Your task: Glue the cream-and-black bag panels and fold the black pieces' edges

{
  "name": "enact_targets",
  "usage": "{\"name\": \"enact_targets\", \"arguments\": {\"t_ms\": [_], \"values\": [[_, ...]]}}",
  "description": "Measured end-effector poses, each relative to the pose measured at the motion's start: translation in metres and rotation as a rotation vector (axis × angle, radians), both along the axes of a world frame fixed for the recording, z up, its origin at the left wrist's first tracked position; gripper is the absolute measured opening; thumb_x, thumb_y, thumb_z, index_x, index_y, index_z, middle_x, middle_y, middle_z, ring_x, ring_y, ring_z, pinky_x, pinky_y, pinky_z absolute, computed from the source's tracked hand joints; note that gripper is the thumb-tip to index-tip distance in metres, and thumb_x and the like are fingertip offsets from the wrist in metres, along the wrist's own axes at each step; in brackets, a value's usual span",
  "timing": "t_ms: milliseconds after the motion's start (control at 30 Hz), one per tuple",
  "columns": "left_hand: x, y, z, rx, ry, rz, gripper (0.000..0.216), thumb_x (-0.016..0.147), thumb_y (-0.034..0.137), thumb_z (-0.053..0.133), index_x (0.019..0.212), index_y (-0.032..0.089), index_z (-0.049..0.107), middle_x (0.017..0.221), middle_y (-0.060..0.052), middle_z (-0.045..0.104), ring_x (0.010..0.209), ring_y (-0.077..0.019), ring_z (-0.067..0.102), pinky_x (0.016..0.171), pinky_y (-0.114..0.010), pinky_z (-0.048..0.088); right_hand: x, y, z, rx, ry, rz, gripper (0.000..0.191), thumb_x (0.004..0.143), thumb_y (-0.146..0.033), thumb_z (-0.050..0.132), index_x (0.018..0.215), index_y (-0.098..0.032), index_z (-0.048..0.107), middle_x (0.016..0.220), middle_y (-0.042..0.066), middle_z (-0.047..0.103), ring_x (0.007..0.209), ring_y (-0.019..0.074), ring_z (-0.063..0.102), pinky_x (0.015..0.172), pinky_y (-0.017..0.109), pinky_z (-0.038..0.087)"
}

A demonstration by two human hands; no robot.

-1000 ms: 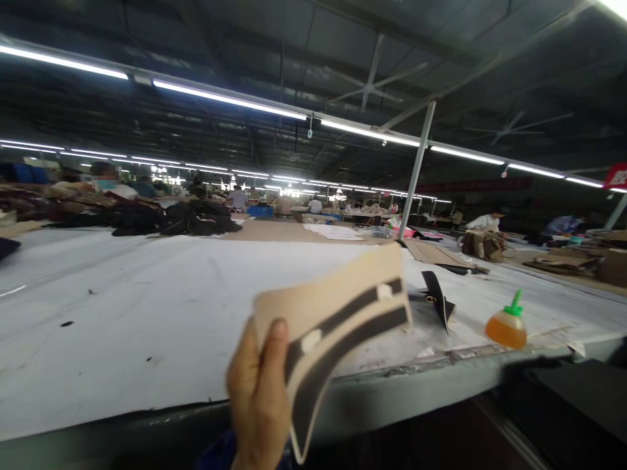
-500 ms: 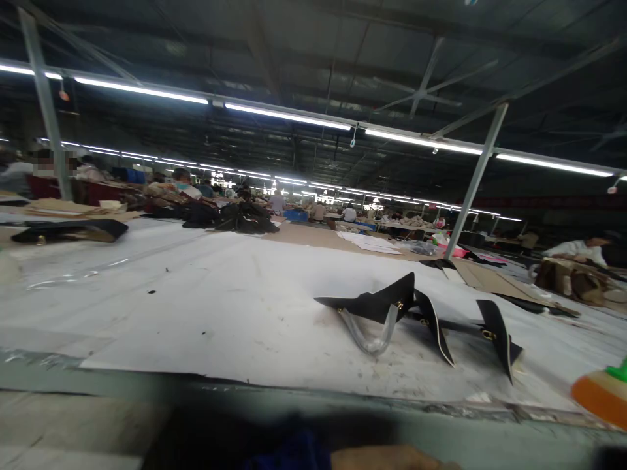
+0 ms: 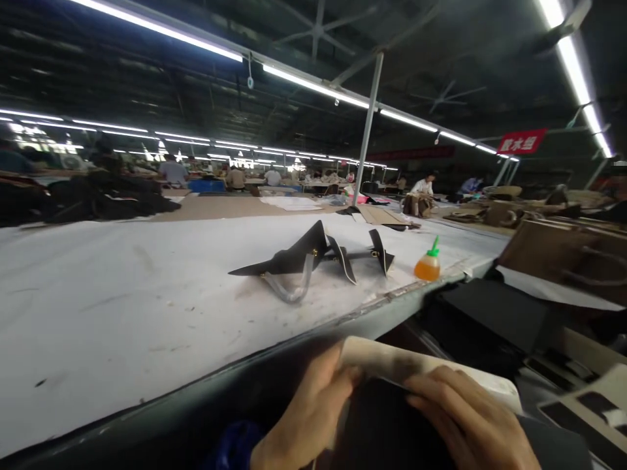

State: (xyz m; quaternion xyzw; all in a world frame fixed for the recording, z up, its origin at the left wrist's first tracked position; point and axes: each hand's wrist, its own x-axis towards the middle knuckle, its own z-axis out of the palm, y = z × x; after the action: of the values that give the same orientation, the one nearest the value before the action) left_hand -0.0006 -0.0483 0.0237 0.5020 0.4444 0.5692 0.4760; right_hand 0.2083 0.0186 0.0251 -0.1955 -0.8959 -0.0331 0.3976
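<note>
Low in front of me, my left hand (image 3: 313,405) is closed on the near-left edge of a black panel (image 3: 386,427), its thumb and fingers around the rim. A cream, rounded strip or backing (image 3: 455,375) runs along the panel's far side; how the two join I cannot tell. My right hand (image 3: 470,418) lies across the right part, fingers curled over the same far edge. On the white-covered table beyond are black bag pieces (image 3: 294,258) with gold fittings and a plastic-wrapped handle (image 3: 294,297).
A bottle of orange liquid (image 3: 428,266) with a green nozzle stands near the table (image 3: 147,313) edge. Dark sheets (image 3: 494,307) and brown bags (image 3: 568,261) are stacked at the right. Dark material (image 3: 102,196) is heaped at the back left. Several people work farther off.
My view has swung to the right and down. Both hands and the black panel are now in sight; before, only part of an arm or hand showed at the bottom edge.
</note>
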Motion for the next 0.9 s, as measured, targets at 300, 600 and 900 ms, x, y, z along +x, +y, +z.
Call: {"name": "enact_targets", "arguments": {"t_ms": [300, 600, 900], "values": [[0.011, -0.012, 0.002, -0.147, -0.149, -0.215, 0.034, 0.099, 0.041, 0.059, 0.131, 0.029, 0.061, 0.115, 0.002, 0.074, 0.108, -0.0162, 0.066, 0.093, -0.024, 0.052, 0.002, -0.015, -0.017, 0.028, 0.101, -0.051, 0.033, 0.099, -0.013, 0.054, 0.125, -0.029, 0.064, 0.092, 0.001, 0.068, 0.072, 0.0088, 0.069, 0.065, 0.015, 0.055], [0.006, -0.022, -0.004, -0.020, 0.141, -0.197, 0.038, 0.103, 0.040, 0.051, 0.139, 0.031, 0.057, 0.142, 0.002, 0.063, 0.135, -0.0164, 0.054, 0.113, -0.021, 0.040, 0.007, -0.018, -0.012, 0.093, -0.004, -0.065, 0.055, 0.098, -0.015, 0.057, 0.148, -0.037, 0.050, 0.089, 0.000, 0.070, 0.065, 0.0103, 0.069, 0.067, 0.019, 0.059], [0.008, -0.024, -0.002, 0.039, 0.286, -0.186, 0.045, 0.100, 0.040, 0.054, 0.145, 0.030, 0.056, 0.129, 0.000, 0.071, 0.116, -0.0202, 0.066, 0.116, -0.027, 0.039, 0.007, -0.019, -0.006, 0.133, -0.041, -0.067, 0.062, 0.098, -0.014, 0.056, 0.153, -0.038, 0.042, 0.086, 0.000, 0.069, 0.066, 0.0103, 0.069, 0.065, 0.018, 0.058]]}}
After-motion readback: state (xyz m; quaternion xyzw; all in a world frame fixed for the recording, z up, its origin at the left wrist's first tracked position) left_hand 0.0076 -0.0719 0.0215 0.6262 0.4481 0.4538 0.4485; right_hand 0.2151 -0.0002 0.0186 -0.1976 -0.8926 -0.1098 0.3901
